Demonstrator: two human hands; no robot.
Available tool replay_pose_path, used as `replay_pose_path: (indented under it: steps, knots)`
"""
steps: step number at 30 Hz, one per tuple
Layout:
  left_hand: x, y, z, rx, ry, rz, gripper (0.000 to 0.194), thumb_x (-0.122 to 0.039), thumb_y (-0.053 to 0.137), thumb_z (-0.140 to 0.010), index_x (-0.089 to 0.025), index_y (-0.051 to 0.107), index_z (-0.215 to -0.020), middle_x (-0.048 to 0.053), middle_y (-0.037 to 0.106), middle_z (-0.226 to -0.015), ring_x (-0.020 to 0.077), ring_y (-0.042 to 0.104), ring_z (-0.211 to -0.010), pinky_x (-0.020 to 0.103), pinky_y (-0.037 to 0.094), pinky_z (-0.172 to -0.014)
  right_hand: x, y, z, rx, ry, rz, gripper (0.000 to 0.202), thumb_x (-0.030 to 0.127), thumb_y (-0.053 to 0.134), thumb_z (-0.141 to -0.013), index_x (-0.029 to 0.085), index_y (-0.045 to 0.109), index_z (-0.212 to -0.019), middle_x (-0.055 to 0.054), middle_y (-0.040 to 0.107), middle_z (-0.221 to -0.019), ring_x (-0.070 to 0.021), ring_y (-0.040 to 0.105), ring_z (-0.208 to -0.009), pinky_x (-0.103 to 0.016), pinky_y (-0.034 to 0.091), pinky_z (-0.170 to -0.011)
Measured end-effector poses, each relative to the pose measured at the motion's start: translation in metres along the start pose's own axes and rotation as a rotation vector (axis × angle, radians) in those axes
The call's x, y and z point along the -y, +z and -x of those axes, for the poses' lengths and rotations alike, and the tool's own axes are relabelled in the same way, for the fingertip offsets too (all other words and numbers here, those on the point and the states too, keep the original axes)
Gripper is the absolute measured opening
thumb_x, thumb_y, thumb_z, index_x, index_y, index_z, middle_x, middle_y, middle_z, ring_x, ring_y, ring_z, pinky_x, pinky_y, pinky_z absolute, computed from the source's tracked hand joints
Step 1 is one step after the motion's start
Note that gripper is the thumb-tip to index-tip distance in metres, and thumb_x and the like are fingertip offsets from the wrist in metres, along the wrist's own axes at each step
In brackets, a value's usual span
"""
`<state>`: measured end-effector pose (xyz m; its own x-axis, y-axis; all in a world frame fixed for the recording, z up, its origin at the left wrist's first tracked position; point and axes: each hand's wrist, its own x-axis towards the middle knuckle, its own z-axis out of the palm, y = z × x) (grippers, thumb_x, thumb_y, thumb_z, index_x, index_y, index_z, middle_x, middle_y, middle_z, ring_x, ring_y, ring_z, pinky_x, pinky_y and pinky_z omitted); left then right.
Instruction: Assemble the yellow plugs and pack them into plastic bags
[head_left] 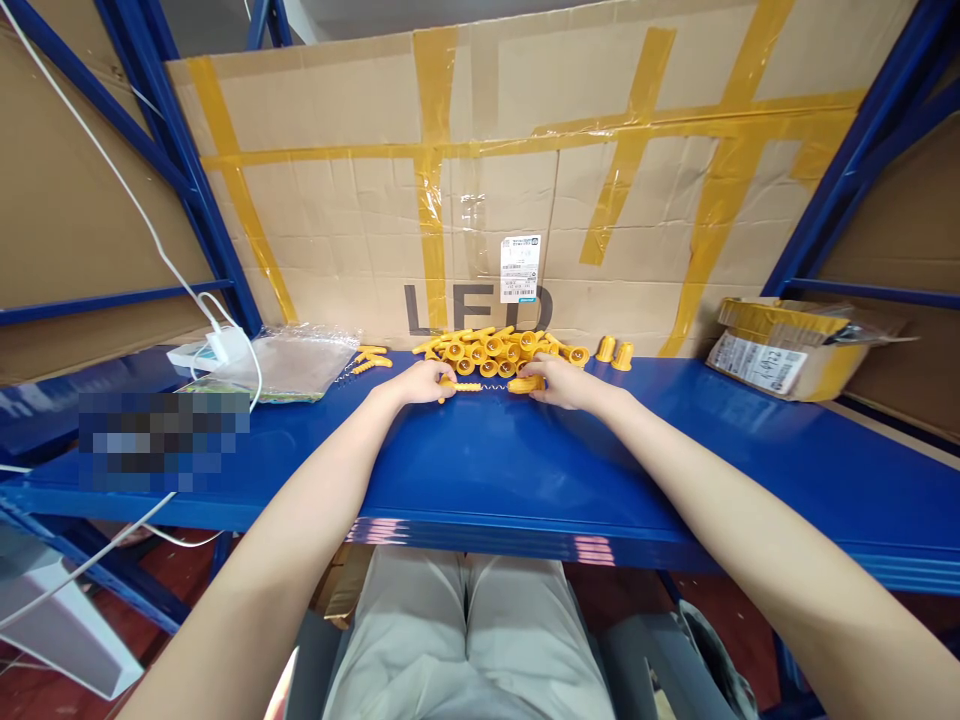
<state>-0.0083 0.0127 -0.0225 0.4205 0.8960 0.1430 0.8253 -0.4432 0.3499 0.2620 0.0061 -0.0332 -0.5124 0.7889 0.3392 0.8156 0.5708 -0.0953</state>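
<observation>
My left hand (426,382) pinches the left end of a yellow threaded piece (469,387), which points right. A thin metal spring (493,387) runs between that piece and a yellow cup-shaped part (523,384). My right hand (559,383) grips this cup-shaped part from its right side. Right behind both hands lies a heap of yellow cups and sticks (493,347) on the blue shelf table (480,460). Two more yellow cups (622,356) stand upright to the right of the heap.
A few yellow threaded pieces (371,362) lie left of the heap. Further left are plastic bags (289,360) and a white adapter (225,345) with cables. An open cardboard box (787,350) sits at the right. A tall taped cardboard sheet (360,220) closes off the back.
</observation>
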Motion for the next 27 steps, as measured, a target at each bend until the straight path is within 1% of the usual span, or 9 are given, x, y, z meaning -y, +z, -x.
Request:
replay_pose_path:
  steps: [5, 10, 14, 19, 22, 24, 27]
  knots:
    - [-0.002, 0.001, -0.001, -0.017, 0.018, 0.013, 0.025, -0.03, 0.056, -0.071, -0.018, 0.066, -0.091, -0.003, 0.066, -0.062, 0.0132, 0.056, -0.059, 0.022, 0.04, -0.058, 0.003, -0.001, 0.001, -0.01, -0.002, 0.006, 0.036, 0.012, 0.065, -0.072, 0.016, 0.068, -0.108, -0.012, 0.063, -0.109, -0.0261, 0.062, -0.099, -0.032, 0.048, -0.085]
    - [-0.002, 0.001, -0.001, -0.019, 0.008, 0.028, 0.026, -0.03, 0.057, -0.071, -0.018, 0.067, -0.092, -0.003, 0.066, -0.063, 0.0139, 0.057, -0.059, 0.022, 0.04, -0.056, 0.002, -0.001, 0.001, -0.007, 0.038, 0.014, 0.037, 0.012, 0.066, -0.071, 0.016, 0.068, -0.107, -0.012, 0.063, -0.108, -0.0271, 0.062, -0.097, -0.034, 0.048, -0.084]
    - [-0.004, 0.0, 0.001, -0.012, 0.033, 0.079, 0.023, -0.03, 0.056, -0.072, -0.018, 0.066, -0.089, -0.002, 0.067, -0.064, 0.0135, 0.058, -0.059, 0.022, 0.04, -0.056, -0.001, -0.001, 0.001, -0.015, 0.062, 0.0, 0.037, 0.013, 0.066, -0.071, 0.016, 0.068, -0.107, -0.012, 0.063, -0.107, -0.0265, 0.063, -0.096, -0.034, 0.048, -0.086]
    - [-0.009, 0.004, 0.001, -0.037, 0.071, 0.1, 0.022, -0.031, 0.056, -0.072, -0.018, 0.063, -0.089, -0.002, 0.064, -0.063, 0.013, 0.056, -0.056, 0.023, 0.04, -0.055, 0.0, 0.004, -0.001, -0.047, -0.02, -0.142, 0.037, 0.022, 0.068, -0.074, 0.017, 0.068, -0.111, -0.01, 0.064, -0.105, -0.0233, 0.062, -0.093, -0.035, 0.048, -0.087]
    - [-0.011, 0.009, 0.0, -0.024, 0.11, 0.105, 0.021, -0.028, 0.055, -0.073, -0.019, 0.058, -0.091, -0.003, 0.063, -0.063, 0.0135, 0.057, -0.058, 0.023, 0.041, -0.057, 0.001, 0.01, -0.003, -0.071, -0.082, -0.204, 0.037, 0.023, 0.067, -0.076, 0.018, 0.067, -0.114, -0.01, 0.063, -0.105, -0.0216, 0.061, -0.093, -0.036, 0.049, -0.088]
    - [-0.013, 0.012, 0.0, -0.023, 0.119, 0.085, 0.023, -0.024, 0.055, -0.071, -0.019, 0.055, -0.093, -0.003, 0.063, -0.065, 0.0144, 0.058, -0.059, 0.024, 0.042, -0.059, 0.001, 0.012, -0.003, -0.09, -0.105, -0.225, 0.037, 0.023, 0.066, -0.078, 0.02, 0.067, -0.115, -0.009, 0.063, -0.104, -0.0213, 0.061, -0.093, -0.037, 0.048, -0.089]
    - [-0.014, 0.015, -0.001, -0.076, 0.143, 0.006, 0.028, -0.022, 0.056, -0.068, -0.02, 0.054, -0.096, -0.002, 0.064, -0.072, 0.0166, 0.059, -0.065, 0.026, 0.043, -0.063, 0.002, 0.012, -0.003, -0.086, -0.109, -0.257, 0.038, 0.025, 0.063, -0.081, 0.021, 0.065, -0.119, -0.009, 0.063, -0.106, -0.0213, 0.061, -0.094, -0.038, 0.048, -0.09]
